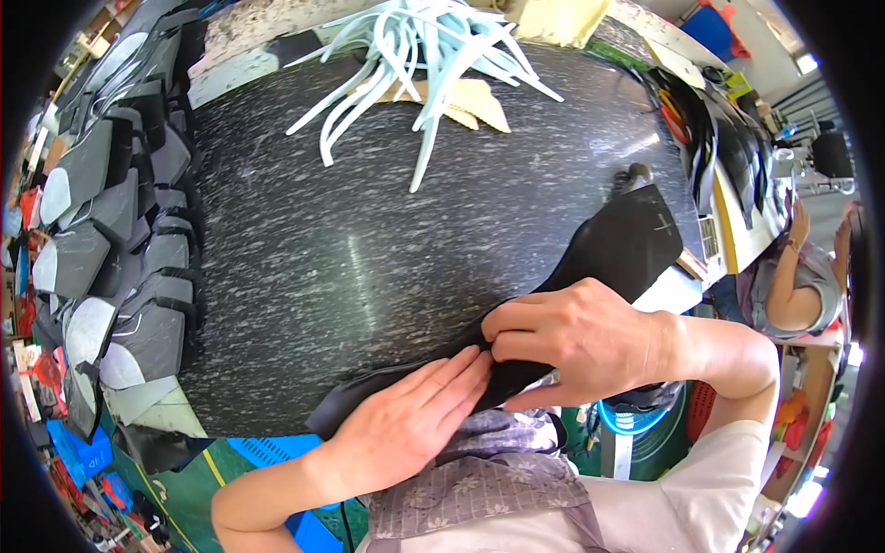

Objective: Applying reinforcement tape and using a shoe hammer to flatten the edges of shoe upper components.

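A long, curved piece of black, leather-like material [631, 244] lies along the near edge of the dark speckled tabletop [369, 221], its wider end pointing to the far right. My right hand [581, 336] is closed on its middle, the fingers bent and pinching the near edge. Beside it, my left hand [406, 424] rests on the narrower left part with fingers stretched out and pressed flat. The two hands' fingertips almost meet over the material. My left thumb is hidden.
Overlapping black cut pieces [83, 263] are piled along the left edge. Pale blue strips [429, 55] sit at the back, over tan zigzag-edged pieces [475, 100]. A small dark knob-like object [638, 173] stands at right. Another person [793, 286] is farther right.
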Demonstrator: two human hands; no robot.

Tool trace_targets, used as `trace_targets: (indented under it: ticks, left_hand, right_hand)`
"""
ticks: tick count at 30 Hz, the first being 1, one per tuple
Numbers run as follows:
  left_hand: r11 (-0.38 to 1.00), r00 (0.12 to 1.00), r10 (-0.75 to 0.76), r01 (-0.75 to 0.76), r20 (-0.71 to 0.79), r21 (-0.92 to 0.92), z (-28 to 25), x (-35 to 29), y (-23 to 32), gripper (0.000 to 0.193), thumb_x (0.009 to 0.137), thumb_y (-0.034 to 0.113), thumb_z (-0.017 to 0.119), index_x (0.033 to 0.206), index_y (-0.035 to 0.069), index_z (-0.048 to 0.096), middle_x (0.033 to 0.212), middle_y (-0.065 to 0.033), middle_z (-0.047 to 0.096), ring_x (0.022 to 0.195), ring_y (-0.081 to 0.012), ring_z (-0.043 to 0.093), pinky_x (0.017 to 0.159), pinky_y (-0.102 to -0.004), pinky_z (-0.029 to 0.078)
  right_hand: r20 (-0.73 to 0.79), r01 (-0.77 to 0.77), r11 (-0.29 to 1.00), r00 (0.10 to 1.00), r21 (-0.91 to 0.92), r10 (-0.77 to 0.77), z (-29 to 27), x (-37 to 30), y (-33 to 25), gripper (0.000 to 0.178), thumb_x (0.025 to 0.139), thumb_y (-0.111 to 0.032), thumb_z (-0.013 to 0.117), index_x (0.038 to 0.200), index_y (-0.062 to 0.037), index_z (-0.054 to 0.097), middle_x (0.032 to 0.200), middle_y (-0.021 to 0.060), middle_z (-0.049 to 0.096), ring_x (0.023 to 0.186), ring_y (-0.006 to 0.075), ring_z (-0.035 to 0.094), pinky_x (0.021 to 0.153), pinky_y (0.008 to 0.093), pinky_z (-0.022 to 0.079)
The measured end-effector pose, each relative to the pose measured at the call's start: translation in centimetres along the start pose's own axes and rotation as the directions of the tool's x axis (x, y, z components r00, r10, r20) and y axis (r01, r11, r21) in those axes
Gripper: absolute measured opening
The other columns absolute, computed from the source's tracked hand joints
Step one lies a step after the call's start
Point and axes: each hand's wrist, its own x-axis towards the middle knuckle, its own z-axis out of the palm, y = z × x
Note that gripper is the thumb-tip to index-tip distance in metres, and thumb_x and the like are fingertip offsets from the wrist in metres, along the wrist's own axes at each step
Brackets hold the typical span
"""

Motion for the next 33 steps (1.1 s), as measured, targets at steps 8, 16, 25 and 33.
trace_targets:
  ticks: [8,16,25,33]
  left_hand:
    - [0.987,0.989,0.094,-0.108,0.114,0.116,-0.8,2.8,0.6,0.047,0.082,0.006,0.057,0.127,-0.007,0.060,0.137,-0.0137,0.055,0.129,-0.0314,0.052,0.105,-0.0394,0.049]
    - [0.998,0.997,0.061,-0.062,-0.049,-0.033,1.5,1.2,0.8,0.042,0.096,0.003,0.047,0.137,-0.002,0.055,0.140,-0.0191,0.055,0.135,-0.0367,0.047,0.113,-0.0482,0.038]
    - [0.983,0.577,-0.180,0.130,-0.797,-0.128,-8.1,4.0,0.5,0.034,0.099,0.012,0.061,0.125,-0.010,0.059,0.107,-0.0227,0.070,0.100,-0.0342,0.066,0.096,-0.0458,0.049]
    - [0.994,0.891,-0.052,0.003,-0.450,-0.109,1.9,1.9,-3.4,0.023,0.089,0.012,0.068,0.112,0.007,0.069,0.135,-0.0095,0.058,0.123,-0.0282,0.055,0.104,-0.0459,0.040]
  right_hand:
    - [-0.021,0.149,0.983,0.988,-0.110,-0.152,1.4,-2.7,1.4,0.027,0.077,-0.015,0.066,0.100,-0.0013,0.068,0.125,0.0140,0.059,0.121,0.0271,0.059,0.083,0.0333,0.056]
    - [-0.360,0.249,0.877,0.840,-0.411,-0.407,5.0,-3.5,2.9,0.012,0.077,-0.018,0.061,0.081,-0.0059,0.060,0.090,0.0060,0.055,0.090,0.0208,0.057,0.076,0.0320,0.046]
    - [-0.824,-0.120,0.944,0.529,-0.308,-0.202,-7.8,-12.8,2.9,0.021,0.079,-0.021,0.077,0.087,-0.0073,0.063,0.086,0.0057,0.058,0.074,0.0223,0.061,0.063,0.0323,0.049]
    - [-0.965,-0.750,0.656,0.100,0.088,0.244,-8.7,-39.8,44.1,0.049,0.092,-0.015,0.072,0.134,0.0059,0.056,0.125,0.0228,0.063,0.115,0.0297,0.062,0.100,0.0377,0.047]
